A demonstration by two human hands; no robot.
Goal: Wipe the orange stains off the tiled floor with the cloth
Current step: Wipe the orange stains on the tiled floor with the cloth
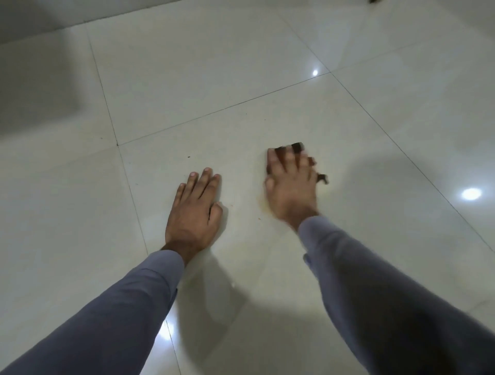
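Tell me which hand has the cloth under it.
The right hand: a dark cloth shows between and beyond its spread fingers. The left hand lies flat on bare tile.

The right hand [290,187] was smeared by motion blur, so its fingers [288,163] could not be told apart cleanly. Most of the dark cloth [296,146] lay hidden beneath that hand, only scraps showing at the far and right sides. A faint orange stain [261,204] ran under the hand's left side. A dark object [375,1] was cut off by the far edge.
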